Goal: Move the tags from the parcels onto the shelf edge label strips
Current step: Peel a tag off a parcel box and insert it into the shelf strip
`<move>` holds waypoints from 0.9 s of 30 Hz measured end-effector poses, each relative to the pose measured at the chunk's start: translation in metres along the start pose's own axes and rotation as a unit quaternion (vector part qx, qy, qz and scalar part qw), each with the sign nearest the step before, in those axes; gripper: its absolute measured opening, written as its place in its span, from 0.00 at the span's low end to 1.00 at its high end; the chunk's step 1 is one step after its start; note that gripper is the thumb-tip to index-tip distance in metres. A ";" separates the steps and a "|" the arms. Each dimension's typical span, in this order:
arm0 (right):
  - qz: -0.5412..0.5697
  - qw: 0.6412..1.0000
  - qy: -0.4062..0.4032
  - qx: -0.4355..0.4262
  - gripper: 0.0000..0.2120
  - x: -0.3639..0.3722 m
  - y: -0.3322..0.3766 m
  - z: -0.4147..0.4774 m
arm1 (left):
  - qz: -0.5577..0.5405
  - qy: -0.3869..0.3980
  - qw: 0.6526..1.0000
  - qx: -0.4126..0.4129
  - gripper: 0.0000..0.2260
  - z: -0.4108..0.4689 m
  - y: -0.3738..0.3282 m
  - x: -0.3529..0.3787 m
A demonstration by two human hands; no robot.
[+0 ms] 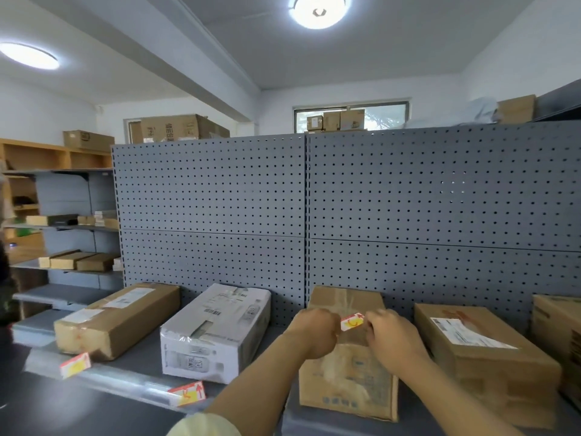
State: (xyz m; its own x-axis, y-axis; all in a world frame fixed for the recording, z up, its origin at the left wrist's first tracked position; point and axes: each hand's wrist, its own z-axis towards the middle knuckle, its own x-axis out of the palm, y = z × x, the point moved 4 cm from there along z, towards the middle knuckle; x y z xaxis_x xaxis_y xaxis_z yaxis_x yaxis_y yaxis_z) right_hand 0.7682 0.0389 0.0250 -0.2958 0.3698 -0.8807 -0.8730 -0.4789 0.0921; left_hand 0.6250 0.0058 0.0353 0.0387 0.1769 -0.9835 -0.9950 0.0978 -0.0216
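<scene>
Pinching a small tag (352,322), white with red edges and a yellow mark, we held it between left hand (314,336) and right hand (393,338) over the box (345,382).

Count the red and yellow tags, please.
3: left tag on the label strip below the long parcel; middle tag below the white parcel; third tag pinched by left hand and right hand over the middle parcel. Others may be hidden.

Grey pegboard (213,190), ceiling lamp (319,9), window (386,116)
</scene>
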 end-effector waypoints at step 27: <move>0.073 0.976 0.159 -0.127 0.17 0.042 -0.018 0.081 | 0.012 -0.092 0.992 -0.080 0.10 0.032 0.006 0.021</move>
State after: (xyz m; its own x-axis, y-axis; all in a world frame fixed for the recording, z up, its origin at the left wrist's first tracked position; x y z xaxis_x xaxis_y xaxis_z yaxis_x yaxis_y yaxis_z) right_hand 0.7403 0.1278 0.0243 -0.2391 0.0361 -0.9703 -0.6938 -0.7055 0.1447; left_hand 0.6227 0.0410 0.0203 0.0162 0.3549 -0.9348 -0.9972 -0.0628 -0.0411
